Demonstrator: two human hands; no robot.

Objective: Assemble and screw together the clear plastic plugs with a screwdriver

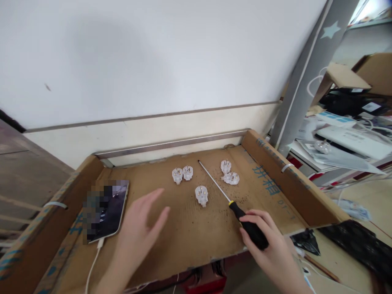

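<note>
My right hand (266, 237) grips the black handle of a screwdriver (245, 220), whose long metal shaft points away to the far left over the cardboard. Fingers apart and holding nothing, my left hand (142, 224) hovers over the cardboard tray (174, 241). Between the hands lies a clear plug (201, 195) with its metal pins up. Two more clear plugs (183, 174) sit side by side beyond it. To the right of the screwdriver shaft are a clear plug (226, 166) and another clear plug (231, 178), touching or nearly so.
A phone or tablet (112, 210) with a white charging cable (93, 261) lies at the tray's left. Cardboard walls (275, 175) edge the tray, with a white panel (153, 61) behind. Papers and boxes (352, 139) crowd a table at right.
</note>
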